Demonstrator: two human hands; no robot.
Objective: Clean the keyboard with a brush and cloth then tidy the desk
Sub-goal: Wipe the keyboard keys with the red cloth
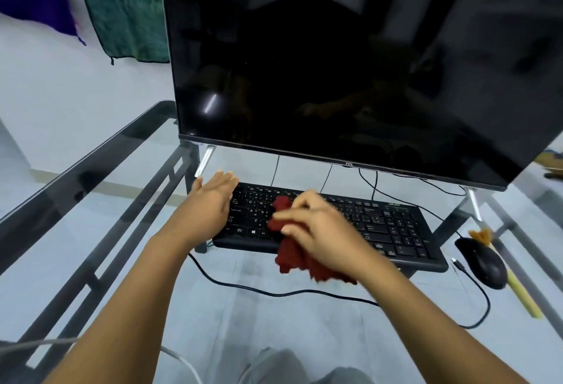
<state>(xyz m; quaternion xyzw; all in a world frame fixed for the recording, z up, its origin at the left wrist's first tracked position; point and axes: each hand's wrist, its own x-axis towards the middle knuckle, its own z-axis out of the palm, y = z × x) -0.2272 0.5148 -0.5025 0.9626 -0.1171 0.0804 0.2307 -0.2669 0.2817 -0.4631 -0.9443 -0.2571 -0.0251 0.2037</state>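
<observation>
Your right hand bunches red cloth on keyboard left-centre keys; your left hand, fingers straight, braces left end. Risk: hard swipe shifts keyboard, loose cloth edge snags keycaps.

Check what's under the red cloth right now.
The black keyboard: the red cloth, gripped by the right hand, drapes over its left-middle keys and front edge. The keys beneath it are covered and cannot be seen.
</observation>
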